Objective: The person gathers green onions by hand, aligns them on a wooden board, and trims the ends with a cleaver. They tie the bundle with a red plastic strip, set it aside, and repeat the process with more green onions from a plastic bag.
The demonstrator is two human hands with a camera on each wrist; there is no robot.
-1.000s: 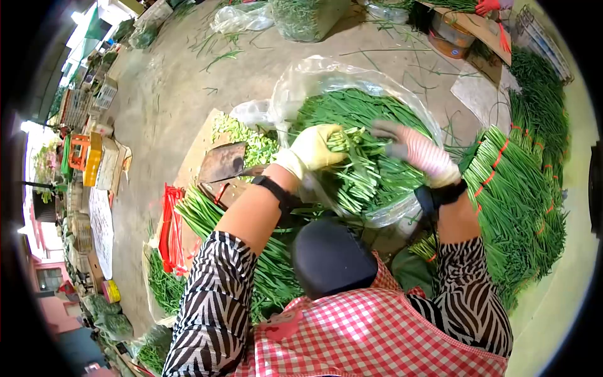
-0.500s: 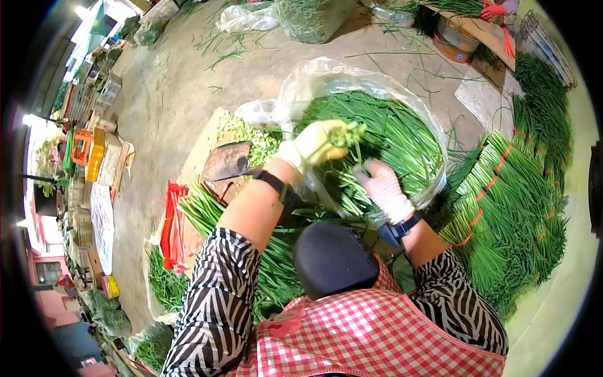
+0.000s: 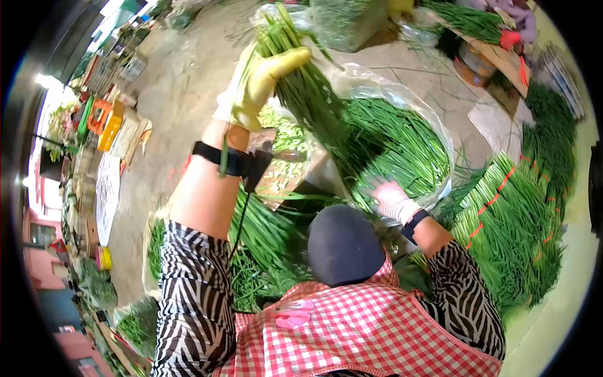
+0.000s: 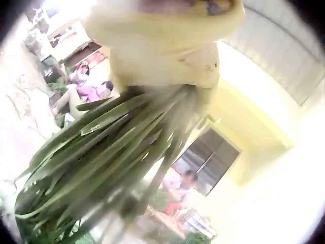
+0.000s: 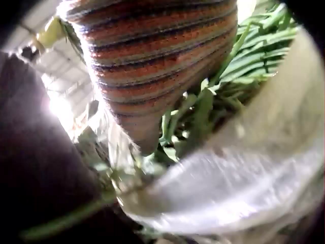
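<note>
Greens [image 3: 312,103], pale stalks up, long dark leaves drooping over a plastic bag [image 3: 370,76].
Left hand [image 3: 262,81] grips them aloft; right hand [image 3: 394,200] is low at the bag, grip too blurred to tell.

On the left of the head view, an orange crate [image 3: 100,115] is beside a yellow crate [image 3: 112,125], and a white sheet [image 3: 107,191] with dark marks lies on the floor [image 3: 169,94]. A yellow tub [image 3: 103,257] is just beyond the sheet's lower end, near a pink wall [image 3: 43,270]. At the upper right, another person [image 3: 520,22] in purple has a red glove [image 3: 510,39] at the edge of a board [image 3: 493,61], above a round container [image 3: 474,68]. The left wrist view shows a dark window [image 4: 210,157] in a yellow wall [image 4: 254,140]
</note>
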